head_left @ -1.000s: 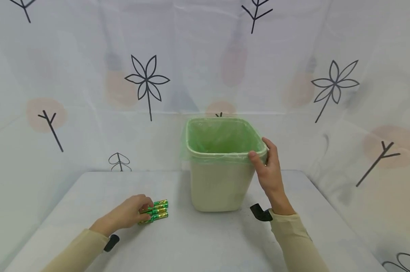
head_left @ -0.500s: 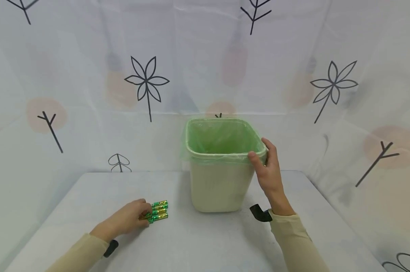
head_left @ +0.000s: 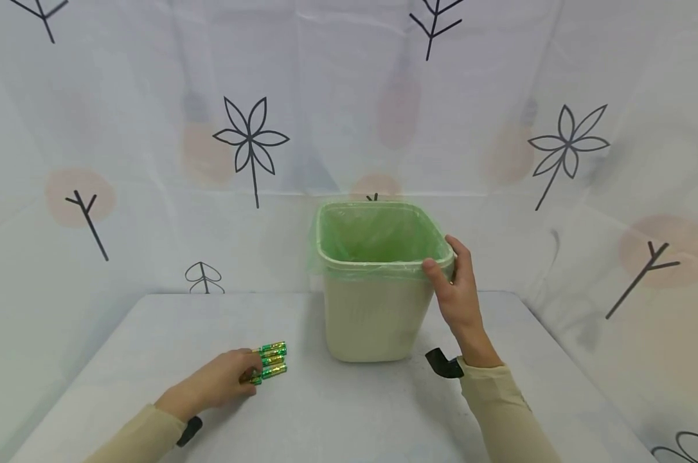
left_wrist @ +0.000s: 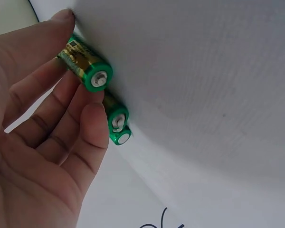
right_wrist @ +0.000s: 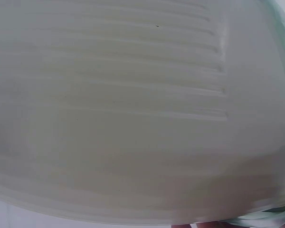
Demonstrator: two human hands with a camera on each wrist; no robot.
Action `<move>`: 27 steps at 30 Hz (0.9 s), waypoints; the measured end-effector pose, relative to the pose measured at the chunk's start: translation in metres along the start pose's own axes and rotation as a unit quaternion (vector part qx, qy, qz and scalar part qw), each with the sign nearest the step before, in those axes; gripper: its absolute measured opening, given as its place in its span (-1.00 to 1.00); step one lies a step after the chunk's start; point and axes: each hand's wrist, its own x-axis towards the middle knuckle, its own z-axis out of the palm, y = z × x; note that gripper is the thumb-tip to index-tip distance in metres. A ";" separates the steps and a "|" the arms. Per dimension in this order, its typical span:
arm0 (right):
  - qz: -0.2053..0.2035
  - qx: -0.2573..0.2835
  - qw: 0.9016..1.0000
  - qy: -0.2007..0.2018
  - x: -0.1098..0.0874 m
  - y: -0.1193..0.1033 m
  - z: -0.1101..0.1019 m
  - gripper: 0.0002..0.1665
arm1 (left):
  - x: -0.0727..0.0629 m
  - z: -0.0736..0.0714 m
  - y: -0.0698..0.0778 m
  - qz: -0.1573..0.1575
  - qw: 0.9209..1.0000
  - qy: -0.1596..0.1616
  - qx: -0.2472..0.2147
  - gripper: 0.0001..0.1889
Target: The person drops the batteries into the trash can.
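Several green-and-gold batteries [head_left: 275, 370] lie close together on the white table, left of the bin. My left hand [head_left: 218, 381] is at their near-left ends, with its thumb and fingers curled around some of them. In the left wrist view, one battery [left_wrist: 83, 61] sits between the thumb and the fingers, its terminal facing the camera, and two more battery ends show beside the little finger. My right hand [head_left: 460, 299] grips the right front corner of a pale trash bin [head_left: 372, 315], thumb over the rim. The bin's ribbed wall [right_wrist: 133, 95] fills the right wrist view.
A translucent green bag [head_left: 378, 231] lines the bin and folds over its rim. The white table [head_left: 337, 411] extends around the bin and batteries. Behind it hangs a pale cloth [head_left: 349, 96] printed with flowers and twigs.
My left hand has shifted slightly down and nearer along the batteries, its fingers bunching closer at their ends. My right hand and the bin have stayed in place.
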 end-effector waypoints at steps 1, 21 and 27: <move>0.001 -0.001 1.000 0.000 0.000 0.000 0.000 -0.24 | 0.000 0.000 0.000 0.005 1.000 0.000 0.000 -0.77; 0.003 -0.004 1.000 -0.006 -0.001 -0.001 0.000 -0.21 | -0.001 0.000 -0.009 0.017 0.996 -0.033 -0.085 -0.79; 0.000 -0.001 1.000 -0.003 0.000 -0.001 0.000 -0.21 | -0.001 0.001 -0.010 0.015 0.995 -0.034 -0.088 -0.81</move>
